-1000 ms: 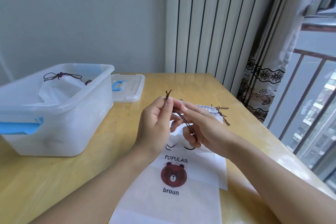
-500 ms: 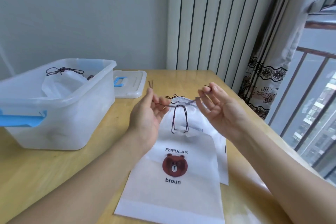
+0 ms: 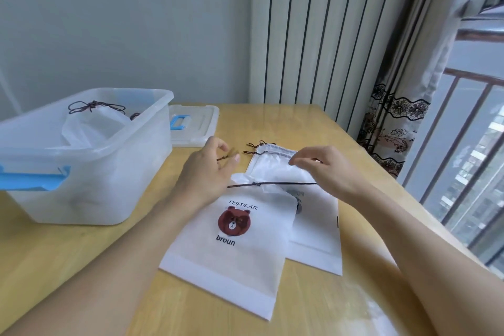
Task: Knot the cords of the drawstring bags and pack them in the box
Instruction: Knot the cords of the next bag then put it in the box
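Done: white drawstring bag knotted, in translucent plastic box.
Now: your left hand and right hand pinch the dark cord ends; knot between your fingers.
Left: second white bag beneath.

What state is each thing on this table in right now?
Bear bag: flat on table, cord knotted, pulled taut.
Second bag: flat, partly under bear bag.
Box: open, a knotted bag inside.
Lid: off, behind box.
Left hand: pinching cord end.
Right hand: pinching other end.
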Motion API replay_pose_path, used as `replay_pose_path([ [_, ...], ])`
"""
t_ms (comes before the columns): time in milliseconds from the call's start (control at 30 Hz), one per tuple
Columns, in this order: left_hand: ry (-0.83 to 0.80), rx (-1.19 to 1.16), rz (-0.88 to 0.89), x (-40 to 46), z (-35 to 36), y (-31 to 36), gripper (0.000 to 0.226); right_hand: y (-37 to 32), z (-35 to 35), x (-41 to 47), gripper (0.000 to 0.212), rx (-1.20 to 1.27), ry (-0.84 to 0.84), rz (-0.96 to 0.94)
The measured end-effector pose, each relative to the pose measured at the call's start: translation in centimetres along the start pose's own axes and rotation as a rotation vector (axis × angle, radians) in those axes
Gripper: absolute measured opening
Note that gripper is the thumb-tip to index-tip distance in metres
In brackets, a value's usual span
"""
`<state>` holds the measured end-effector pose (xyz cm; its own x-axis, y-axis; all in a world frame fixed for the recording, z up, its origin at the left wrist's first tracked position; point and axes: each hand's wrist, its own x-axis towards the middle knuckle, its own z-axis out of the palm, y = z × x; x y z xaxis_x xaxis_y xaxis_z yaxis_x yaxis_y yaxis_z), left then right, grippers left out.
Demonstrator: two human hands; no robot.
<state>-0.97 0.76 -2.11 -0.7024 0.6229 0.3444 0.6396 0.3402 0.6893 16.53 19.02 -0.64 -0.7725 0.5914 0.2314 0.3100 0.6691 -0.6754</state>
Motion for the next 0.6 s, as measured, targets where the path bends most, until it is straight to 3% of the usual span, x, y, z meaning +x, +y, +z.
replay_pose_path([
  [33,-0.039,0.059,0.025,-0.1,0.0,0.0,0.022,0.0,0.0,-0.3,0.014,-0.103,-0.022,-0.044],
  [167,0.004,0.304,0.227,-0.9,-0.6,1.2,0.034,-0.1,-0.1,-0.6,0.036,-0.253,-0.046,-0.157],
  [300,0.021,0.495,0.330,-1.4,-0.8,2.0,0.043,0.2,0.3,-0.2,0.020,-0.319,-0.063,-0.200],
  [500,-0.077,0.572,0.321,-1.2,-1.4,2.0,0.035,1.6,-0.8,0.4,0.013,-0.242,-0.124,-0.193],
  [600,-0.164,0.460,0.280,-1.0,-1.0,1.6,0.033,2.0,-0.4,0.3,0.014,-0.258,-0.133,-0.211],
])
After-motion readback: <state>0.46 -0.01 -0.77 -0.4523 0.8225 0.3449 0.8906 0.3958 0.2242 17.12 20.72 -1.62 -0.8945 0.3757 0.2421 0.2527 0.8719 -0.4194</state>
